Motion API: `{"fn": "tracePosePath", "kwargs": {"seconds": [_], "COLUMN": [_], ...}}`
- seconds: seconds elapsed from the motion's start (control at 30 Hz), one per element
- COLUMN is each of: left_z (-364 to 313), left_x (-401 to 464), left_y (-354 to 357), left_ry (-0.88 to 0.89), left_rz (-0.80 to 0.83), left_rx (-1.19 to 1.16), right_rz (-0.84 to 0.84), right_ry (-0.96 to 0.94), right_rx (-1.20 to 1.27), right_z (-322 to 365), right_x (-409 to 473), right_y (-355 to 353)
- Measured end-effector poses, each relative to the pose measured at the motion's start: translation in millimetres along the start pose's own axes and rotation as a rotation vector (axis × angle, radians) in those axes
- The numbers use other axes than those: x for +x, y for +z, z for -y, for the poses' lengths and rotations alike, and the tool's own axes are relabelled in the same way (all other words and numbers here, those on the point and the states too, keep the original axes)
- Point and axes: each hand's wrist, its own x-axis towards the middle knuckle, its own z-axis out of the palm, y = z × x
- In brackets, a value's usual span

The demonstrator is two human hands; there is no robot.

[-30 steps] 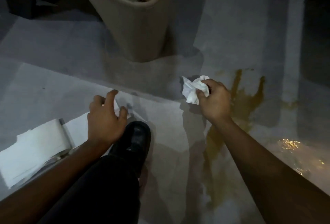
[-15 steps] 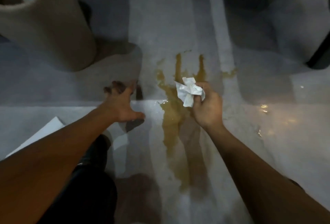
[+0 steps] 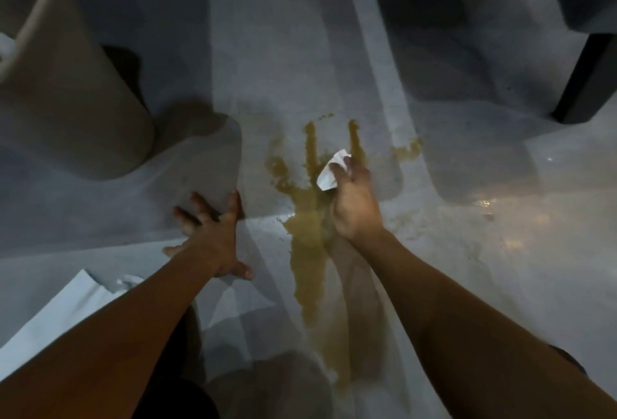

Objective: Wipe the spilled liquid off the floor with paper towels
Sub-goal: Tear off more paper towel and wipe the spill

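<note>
Nearest to the person, both bare forearms reach forward and down over a pale, glossy floor. Low on the left, partly under the left forearm, lies a white sheet of paper towel flat on the floor with a torn, crumpled edge. A long streak of yellow-brown spilled liquid runs away from the person between the two arms, widening as it goes and splitting at its far end into two thin fingers plus a blotchy patch to the left. The left hand is planted palm down on the floor just left of the streak, fingers spread wide and straight, thumb angled out toward the liquid, holding nothing. The right hand is over the wide part of the puddle, its fingers curled round a crumpled white paper towel wad that pokes out at the fingertips, right at the base of the two thin streaks; I cannot tell whether the wad is actually touching the wet floor. A small separate splash sits farther right. Beyond the left hand stands a beige waste bin, and at the far right a dark furniture leg rises from the floor.
</note>
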Motion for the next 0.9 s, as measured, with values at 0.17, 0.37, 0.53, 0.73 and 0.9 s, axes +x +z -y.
{"fn": "tracePosePath", "kwargs": {"seconds": [0.17, 0.37, 0.53, 0.73, 0.9], "left_z": [-6, -16, -17, -19, -20], "left_x": [3, 6, 11, 11, 10], "left_y": [-3, -9, -10, -12, -13], "left_ry": [-0.063, -0.153, -0.181, -0.189, -0.199], "left_rz": [0.044, 0.144, 0.195, 0.208, 0.225], "left_rx": [0.02, 0.059, 0.057, 0.072, 0.09], "right_rz": [0.22, 0.318, 0.289, 0.185, 0.205], "right_ry": [-0.055, -0.324, -0.271, 0.039, -0.24], "right_rx": [-0.377, -0.45, -0.399, -0.333, -0.361], "right_z": [7, -34, -66, -38, -25], "right_x": [-37, -85, -49, 25, -1], "right_y": [48, 29, 10, 17, 29]}}
